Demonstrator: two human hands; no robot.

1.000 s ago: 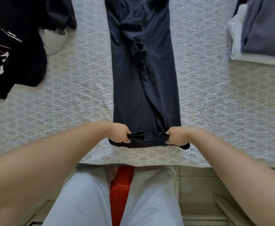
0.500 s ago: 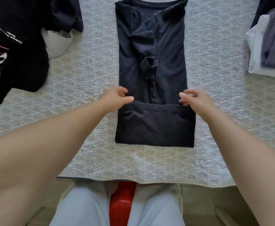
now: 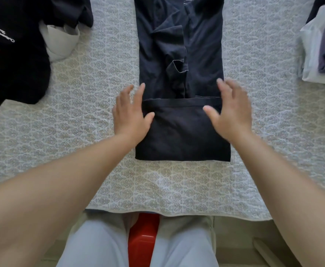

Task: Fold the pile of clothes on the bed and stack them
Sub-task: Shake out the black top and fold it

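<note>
The dark shirt [image 3: 181, 130] is laid flat on the quilted bedspread [image 3: 92, 78], hem doubled up. Its folded edges are flanked by the left hand [image 3: 129, 114] and right hand [image 3: 231, 114], fingers spread, nothing gripped

A single head-worn, wide-angle camera looked forward and steeply down from above the bed's [image 3: 177, 189] near edge, close enough that both forearms filled the lower corners and the person's lap lay along the bottom.
</note>
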